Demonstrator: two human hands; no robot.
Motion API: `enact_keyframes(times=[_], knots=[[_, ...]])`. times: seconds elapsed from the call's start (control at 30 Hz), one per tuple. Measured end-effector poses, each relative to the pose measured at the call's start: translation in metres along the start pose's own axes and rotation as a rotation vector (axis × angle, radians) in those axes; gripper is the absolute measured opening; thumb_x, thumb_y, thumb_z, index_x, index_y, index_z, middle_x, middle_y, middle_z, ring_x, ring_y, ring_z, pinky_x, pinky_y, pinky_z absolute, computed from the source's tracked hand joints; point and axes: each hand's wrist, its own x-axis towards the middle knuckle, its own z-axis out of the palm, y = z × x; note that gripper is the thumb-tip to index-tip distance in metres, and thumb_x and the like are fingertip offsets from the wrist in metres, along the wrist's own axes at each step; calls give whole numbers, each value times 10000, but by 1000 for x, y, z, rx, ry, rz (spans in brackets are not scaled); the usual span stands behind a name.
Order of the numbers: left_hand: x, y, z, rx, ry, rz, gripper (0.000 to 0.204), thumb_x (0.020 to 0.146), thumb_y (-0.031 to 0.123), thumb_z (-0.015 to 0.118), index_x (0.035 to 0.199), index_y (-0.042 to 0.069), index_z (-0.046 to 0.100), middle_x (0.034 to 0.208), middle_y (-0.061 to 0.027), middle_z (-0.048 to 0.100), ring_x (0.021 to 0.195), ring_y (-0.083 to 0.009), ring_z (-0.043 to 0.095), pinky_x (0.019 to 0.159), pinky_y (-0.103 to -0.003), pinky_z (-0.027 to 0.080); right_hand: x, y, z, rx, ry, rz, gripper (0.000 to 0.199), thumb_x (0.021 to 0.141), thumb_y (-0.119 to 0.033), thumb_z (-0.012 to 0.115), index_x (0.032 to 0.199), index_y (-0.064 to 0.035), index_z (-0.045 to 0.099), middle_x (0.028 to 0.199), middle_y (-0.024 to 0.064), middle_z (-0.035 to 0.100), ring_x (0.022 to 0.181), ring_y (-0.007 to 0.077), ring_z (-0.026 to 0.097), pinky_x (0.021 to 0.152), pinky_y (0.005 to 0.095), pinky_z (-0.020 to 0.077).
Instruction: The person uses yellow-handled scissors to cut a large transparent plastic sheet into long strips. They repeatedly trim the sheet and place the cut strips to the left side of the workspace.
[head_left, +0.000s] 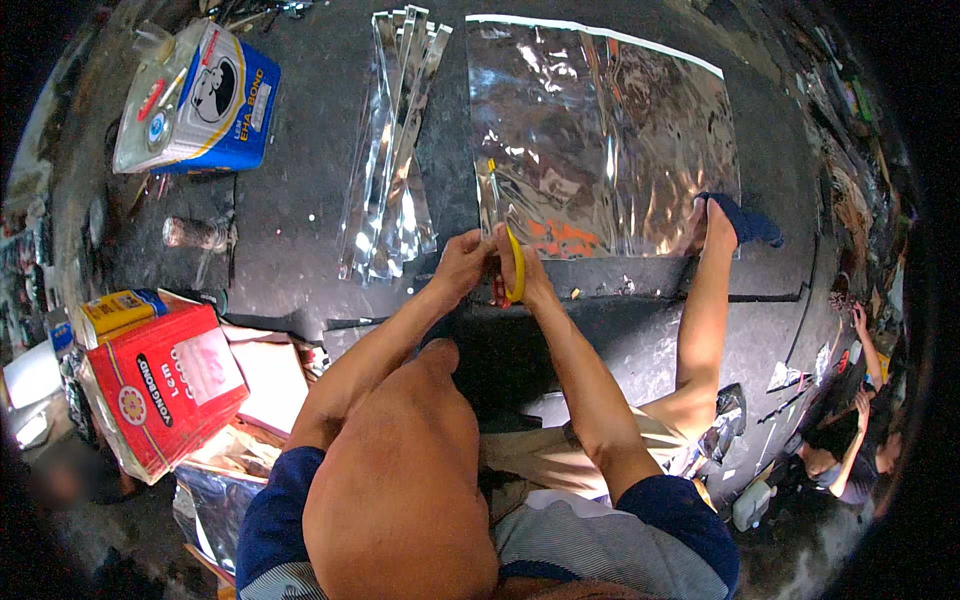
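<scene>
A large reflective silver sheet (560, 120) with a white top edge lies flat ahead of me. At its near left corner, my right hand (526, 272) is closed round scissors (517, 262) with yellow and red handles; their blades are hidden. Close beside it, my left hand (465, 264) is closed, its fingertips at the sheet's left edge, where a narrow band of the film shows. What it pinches is partly hidden by the fingers. To the left, several long silver strips (392, 150) lie in a loose pile.
On the left stand a blue and white tin (225, 100) and a red tin (165, 385), with a wrapped cylindrical thing (195, 233) between them. My foot in a dark blue strap (738, 220) rests at the sheet's near right corner. Another person (850, 450) is at the far right.
</scene>
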Motion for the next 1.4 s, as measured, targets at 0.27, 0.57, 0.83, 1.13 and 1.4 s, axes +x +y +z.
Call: enact_keyframes(times=[0.27,0.57,0.83,1.13,1.4], knots=[[-19,35,14,108,20,-93,247,964,242,499,860,38,592,671,48,488,551,-40,383,488,-213,295,62,-35,-17,-207,2,20,778,853,-694,385,862,35,659,684,163,661,721,312,649,713,420,489],[-37,61,15,77,25,-53,247,955,286,518,913,51,584,647,72,431,536,-31,365,470,-212,293,123,-85,-23,-219,67,-61,717,809,-691,463,900,-17,690,715,179,648,656,301,641,629,426,489],[-51,81,16,134,-39,-1,239,969,272,488,890,55,549,661,75,421,555,-26,345,481,-205,267,197,-133,-34,-71,50,-61,893,764,-807,334,1193,-54,548,936,173,674,775,272,612,671,364,452],[-64,93,13,205,-9,-6,221,980,266,478,922,66,553,652,77,414,552,-28,340,486,-206,266,248,-168,-39,19,91,-178,975,642,-884,434,785,49,678,505,91,527,425,192,553,398,330,429],[-80,94,2,140,-9,-3,214,980,259,476,890,77,544,674,75,433,574,-30,357,504,-201,279,241,-189,-29,38,8,-166,839,637,-907,389,548,-87,539,516,62,536,389,113,474,337,271,326]])
